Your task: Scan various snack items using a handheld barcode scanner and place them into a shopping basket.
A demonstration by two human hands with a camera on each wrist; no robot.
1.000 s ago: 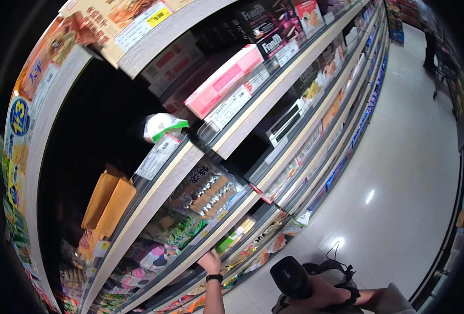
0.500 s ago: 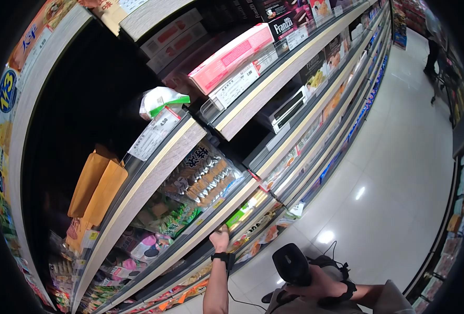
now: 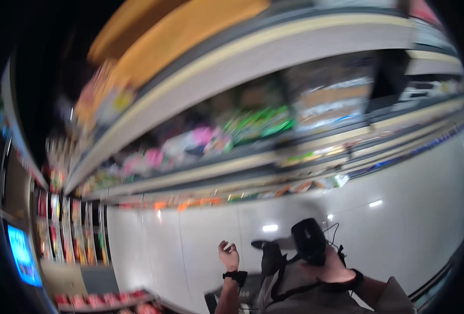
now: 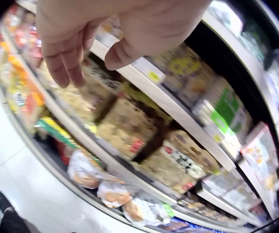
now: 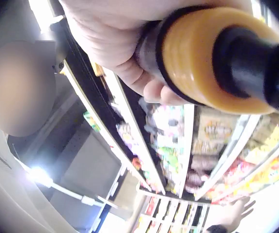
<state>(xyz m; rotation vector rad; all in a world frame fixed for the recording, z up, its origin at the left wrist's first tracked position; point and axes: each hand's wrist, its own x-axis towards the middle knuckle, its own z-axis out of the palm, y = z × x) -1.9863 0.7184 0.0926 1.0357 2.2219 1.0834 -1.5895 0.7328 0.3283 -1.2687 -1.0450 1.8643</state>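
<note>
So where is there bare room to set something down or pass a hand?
The floor looks bare between the shelves and the left hand, and again right of the black object in the right hand. The shelves by the left hand are crowded: packets sit close together, with dark gaps of unclear depth.

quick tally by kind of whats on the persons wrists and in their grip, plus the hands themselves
Bare hands: 2 (left hand, right hand)
Black wristbands: 2 (left wristband, right wristband)
Rounded black and orange handheld object: 1, in the right hand
Total: 5
</note>
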